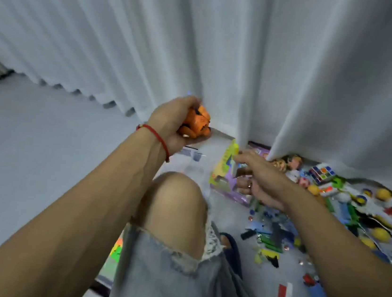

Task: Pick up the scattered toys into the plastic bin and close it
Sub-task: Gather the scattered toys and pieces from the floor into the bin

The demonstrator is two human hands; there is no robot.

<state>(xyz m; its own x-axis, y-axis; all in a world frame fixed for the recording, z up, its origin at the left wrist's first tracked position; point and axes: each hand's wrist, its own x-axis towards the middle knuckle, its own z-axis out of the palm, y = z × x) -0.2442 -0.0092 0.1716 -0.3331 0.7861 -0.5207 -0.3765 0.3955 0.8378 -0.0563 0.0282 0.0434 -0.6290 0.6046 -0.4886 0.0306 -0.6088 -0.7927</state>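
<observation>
An orange toy [194, 123] is gripped in the left hand [171, 123], raised before the curtain [226, 53]. The right hand [258, 178] (fingers loosely curled, nothing visibly held) is stretched toward the toy pile [319, 200], which lies to its right; the bin cannot be clearly identified.

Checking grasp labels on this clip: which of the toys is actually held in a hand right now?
The orange toy, gripped in the left hand up by the curtain. Every other toy lies on the floor; the right hand only reaches toward them.
</observation>
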